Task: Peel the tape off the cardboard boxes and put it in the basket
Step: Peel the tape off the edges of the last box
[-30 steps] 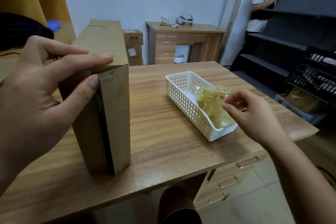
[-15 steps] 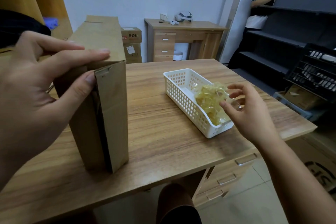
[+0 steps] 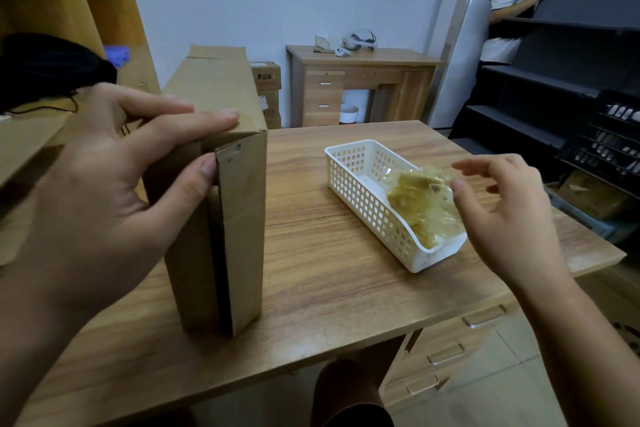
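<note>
A long brown cardboard box (image 3: 239, 236) lies on the wooden table (image 3: 329, 288), its near end flaps facing me. My left hand (image 3: 104, 184) grips that near top corner, fingers on top and thumb against the flap's edge. To the right stands a white lattice basket (image 3: 363, 191) that holds a crumpled wad of yellowish clear tape (image 3: 422, 204). My right hand (image 3: 502, 218) hovers just right of the basket with fingers spread and loose, thumb tip close to the tape wad, holding nothing that I can see.
A second desk (image 3: 363, 87) with a headset stands at the back wall, small boxes beside it. Dark shelving (image 3: 571, 97) fills the right side, where a person stands. Wooden shelves are at the left. My knee (image 3: 346, 392) shows under the table's front edge.
My right hand pinched tape above the basket a second ago; its fingers have since spread and the wad lies in the basket. My left hand has stayed on the box.
</note>
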A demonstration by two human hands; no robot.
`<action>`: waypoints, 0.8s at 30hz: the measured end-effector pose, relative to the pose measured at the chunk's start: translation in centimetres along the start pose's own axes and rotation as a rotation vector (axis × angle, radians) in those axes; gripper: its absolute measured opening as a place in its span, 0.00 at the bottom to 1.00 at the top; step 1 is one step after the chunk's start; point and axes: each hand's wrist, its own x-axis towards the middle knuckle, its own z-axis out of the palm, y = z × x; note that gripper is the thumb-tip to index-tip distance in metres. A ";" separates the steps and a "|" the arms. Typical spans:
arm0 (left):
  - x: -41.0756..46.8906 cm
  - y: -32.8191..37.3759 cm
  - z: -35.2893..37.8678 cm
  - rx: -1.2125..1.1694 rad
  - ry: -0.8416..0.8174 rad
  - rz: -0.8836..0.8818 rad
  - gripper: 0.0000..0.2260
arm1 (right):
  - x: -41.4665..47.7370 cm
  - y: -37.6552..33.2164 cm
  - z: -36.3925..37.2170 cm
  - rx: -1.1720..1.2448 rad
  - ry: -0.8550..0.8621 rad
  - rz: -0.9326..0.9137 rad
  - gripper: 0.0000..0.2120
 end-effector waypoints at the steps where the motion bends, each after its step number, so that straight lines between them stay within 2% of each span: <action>1: -0.1 0.8 -0.3 0.054 0.012 -0.011 0.18 | 0.0 -0.8 0.0 0.023 0.006 -0.024 0.09; 3: -0.3 1.9 -0.8 0.172 0.036 0.043 0.19 | -0.2 -2.8 0.2 0.077 0.002 -0.088 0.08; 10: -0.8 3.4 -1.1 0.240 -0.005 0.016 0.25 | -0.8 -11.6 2.5 0.346 -0.136 -0.314 0.10; 13: -0.9 3.7 -1.2 0.246 -0.012 0.025 0.26 | -0.9 -14.9 3.2 0.448 -0.211 -0.391 0.15; 18: -1.3 3.5 -1.4 0.079 -0.041 -0.032 0.36 | -1.0 -19.0 4.2 0.448 -0.313 -0.458 0.23; 24: -2.9 2.8 -1.0 -0.137 0.025 -0.146 0.42 | -0.9 -19.5 4.6 0.396 -0.327 -0.396 0.20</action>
